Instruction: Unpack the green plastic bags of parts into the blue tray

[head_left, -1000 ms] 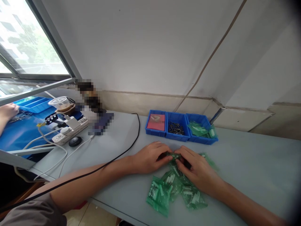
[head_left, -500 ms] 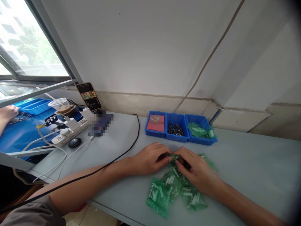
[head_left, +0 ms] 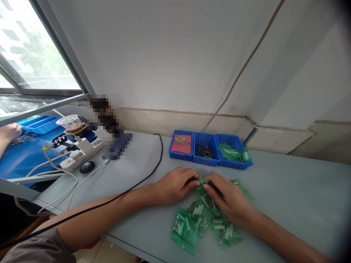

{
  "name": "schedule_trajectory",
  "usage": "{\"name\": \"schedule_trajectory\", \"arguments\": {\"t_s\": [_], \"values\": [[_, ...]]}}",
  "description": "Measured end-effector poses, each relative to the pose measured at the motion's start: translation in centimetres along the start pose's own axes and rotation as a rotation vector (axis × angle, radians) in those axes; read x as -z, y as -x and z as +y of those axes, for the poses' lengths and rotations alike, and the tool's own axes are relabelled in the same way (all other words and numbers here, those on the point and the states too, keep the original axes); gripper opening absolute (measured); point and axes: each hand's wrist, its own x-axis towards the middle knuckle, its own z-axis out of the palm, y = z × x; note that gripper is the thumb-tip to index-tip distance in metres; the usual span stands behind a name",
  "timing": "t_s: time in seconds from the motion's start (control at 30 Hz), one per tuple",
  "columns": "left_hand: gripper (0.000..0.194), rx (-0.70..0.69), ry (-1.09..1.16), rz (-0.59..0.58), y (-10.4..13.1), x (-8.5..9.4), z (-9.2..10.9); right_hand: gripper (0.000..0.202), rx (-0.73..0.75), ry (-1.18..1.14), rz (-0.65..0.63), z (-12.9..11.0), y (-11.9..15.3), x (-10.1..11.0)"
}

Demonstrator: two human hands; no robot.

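Note:
Between my two hands is the top edge of a green plastic bag [head_left: 203, 180], pinched from both sides. My left hand [head_left: 177, 185] grips its left end with thumb and fingers. On the right end, my right hand [head_left: 229, 195] does the same. Dark screws [head_left: 209, 201] show below the pinched edge, though I cannot tell which bag they lie in. Several more green bags with white cylinders and small metal parts lie nearer me, one of them a filled bag [head_left: 185, 229] at the front left. Another green bag [head_left: 243, 188] is partly hidden behind my right hand.
Behind my hands stand three joined blue bins: one with a red sheet [head_left: 181, 144], one with dark screws [head_left: 204, 151], one with green bags [head_left: 229, 151]. A black cable [head_left: 142, 179] crosses my left forearm. At left are a power strip [head_left: 82, 155] and another person's hand [head_left: 11, 132].
My right thumb has shifted slightly left along the bag's edge. Both hands keep their hold, and the other bags lie where they were.

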Motion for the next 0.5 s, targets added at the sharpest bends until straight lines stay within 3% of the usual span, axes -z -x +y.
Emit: {"name": "schedule_trajectory", "arguments": {"t_s": [0.23,0.33,0.5], "values": [[0.021,-0.010,0.112,0.087,0.4,-0.1,0.0,0.018,-0.099,-0.080,0.093,0.5,0.3,-0.4],[0.030,-0.001,0.133,0.124,0.6,-0.3,-0.1,0.024,-0.144,-0.149,0.214,1.1,0.7,-0.8],[0.041,-0.116,0.088,0.157,0.5,-0.3,-0.2,0.021,-0.128,-0.180,0.248,1.5,1.1,-1.2]]}}
